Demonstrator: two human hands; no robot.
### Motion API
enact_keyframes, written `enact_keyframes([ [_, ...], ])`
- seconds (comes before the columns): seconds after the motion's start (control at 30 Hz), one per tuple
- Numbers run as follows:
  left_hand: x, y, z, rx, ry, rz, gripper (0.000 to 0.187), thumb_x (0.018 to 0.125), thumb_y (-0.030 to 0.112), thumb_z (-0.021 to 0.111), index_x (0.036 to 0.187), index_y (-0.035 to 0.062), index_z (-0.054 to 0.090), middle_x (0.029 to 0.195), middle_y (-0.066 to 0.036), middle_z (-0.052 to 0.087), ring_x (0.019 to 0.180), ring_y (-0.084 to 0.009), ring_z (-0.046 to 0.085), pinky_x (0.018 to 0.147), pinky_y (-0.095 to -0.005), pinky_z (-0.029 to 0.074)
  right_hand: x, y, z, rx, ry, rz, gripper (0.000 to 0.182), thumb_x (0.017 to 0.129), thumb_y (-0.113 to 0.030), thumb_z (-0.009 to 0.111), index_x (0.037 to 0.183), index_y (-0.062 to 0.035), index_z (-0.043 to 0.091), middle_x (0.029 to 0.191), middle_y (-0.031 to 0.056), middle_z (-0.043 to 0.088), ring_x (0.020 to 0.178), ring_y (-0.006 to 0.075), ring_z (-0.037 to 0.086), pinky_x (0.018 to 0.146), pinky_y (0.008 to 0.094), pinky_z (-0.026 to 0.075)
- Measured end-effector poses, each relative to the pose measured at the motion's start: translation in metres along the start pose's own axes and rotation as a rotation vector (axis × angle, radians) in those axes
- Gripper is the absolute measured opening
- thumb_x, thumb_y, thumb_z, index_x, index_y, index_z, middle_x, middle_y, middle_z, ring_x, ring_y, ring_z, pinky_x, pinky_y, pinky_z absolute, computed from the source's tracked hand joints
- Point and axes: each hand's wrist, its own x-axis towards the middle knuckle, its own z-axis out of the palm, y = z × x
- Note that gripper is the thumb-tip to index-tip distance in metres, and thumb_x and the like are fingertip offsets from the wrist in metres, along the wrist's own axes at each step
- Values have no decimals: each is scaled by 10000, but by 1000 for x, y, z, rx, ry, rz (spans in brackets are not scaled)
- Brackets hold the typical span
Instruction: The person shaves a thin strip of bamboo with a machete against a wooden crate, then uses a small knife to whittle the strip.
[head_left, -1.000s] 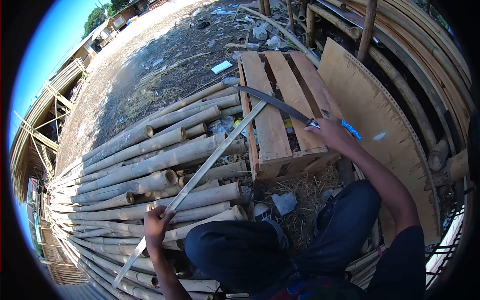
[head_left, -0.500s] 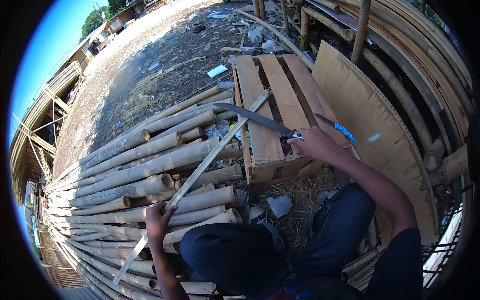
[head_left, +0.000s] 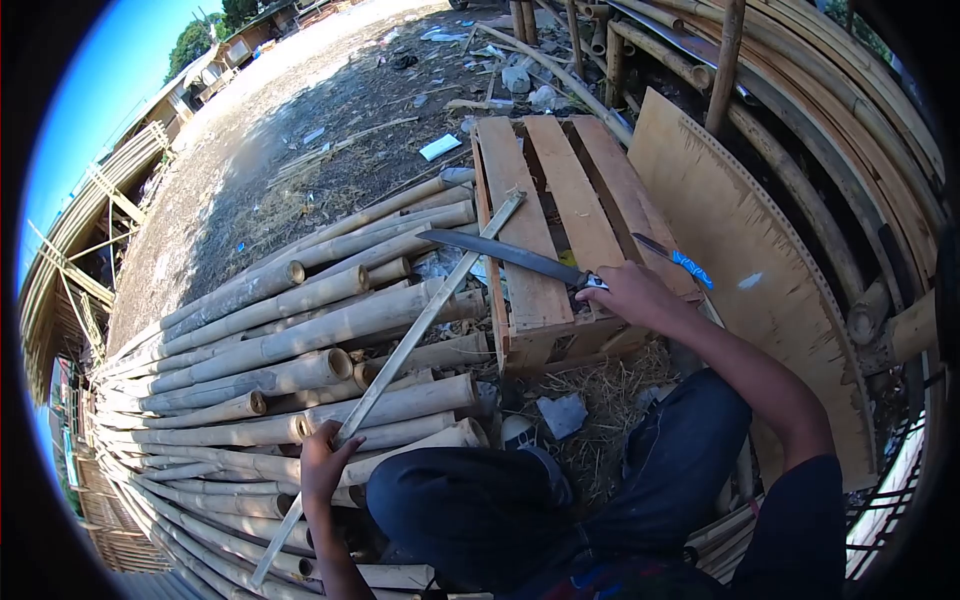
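My left hand [head_left: 324,462] is closed around a long, narrow bamboo strip [head_left: 395,362], below its middle. The strip slants up and away, its far end over the slatted wooden crate [head_left: 540,300] and its near end above the bamboo poles [head_left: 390,310]. My right hand [head_left: 632,296] grips a machete [head_left: 515,258] by its handle, which the fingers mostly hide. Its long dark blade points left and crosses the strip near the far end, above the crate's left edge. A second blade with a blue-wrapped handle [head_left: 692,268] lies at the crate's right side.
Stacked bamboo poles fill the left side, their cut ends facing the crate. A curved plywood sheet [head_left: 745,280] leans on the right, beside a rack of long poles [head_left: 800,180]. My bent knees [head_left: 450,505] are close below. Litter and straw cover the ground.
The bamboo strip has turned slightly steeper, its far end shifting left and its near end right. The machete's tip has dropped a little. Both hands keep their grip.
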Motion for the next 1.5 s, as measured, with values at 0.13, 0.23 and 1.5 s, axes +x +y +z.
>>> enact_keyframes([
  [0.13, -6, 4, 4, 106, 75, -27, 366, 791, 329, 777, 918, 8, 655, 615, -160, 560, 573, -325, 551, 566, -409, 418, 8, 21, 2, 14, 38, 101, 564, 918, -509, 592, 865, 48, 656, 742, 229, 662, 737, 406, 662, 691, 478, 511],
  [0.23, -1, 16, -4, 124, 65, -72, 393, 780, 364, 782, 905, 13, 657, 654, -168, 589, 624, -357, 574, 587, -433, 431, 14, 47, -1, -25, 171, 115, 567, 911, -519, 597, 876, 44, 656, 741, 233, 660, 744, 409, 661, 690, 482, 512],
  [1.5, 1, 19, -20, 307, 84, 40, 433, 836, 407, 717, 748, 11, 562, 561, -164, 520, 556, -381, 526, 546, -475, 380, 10, 46, -19, 106, -24, 307, 575, 906, -560, 570, 905, 4, 678, 757, 211, 665, 757, 410, 672, 707, 477, 532],
])
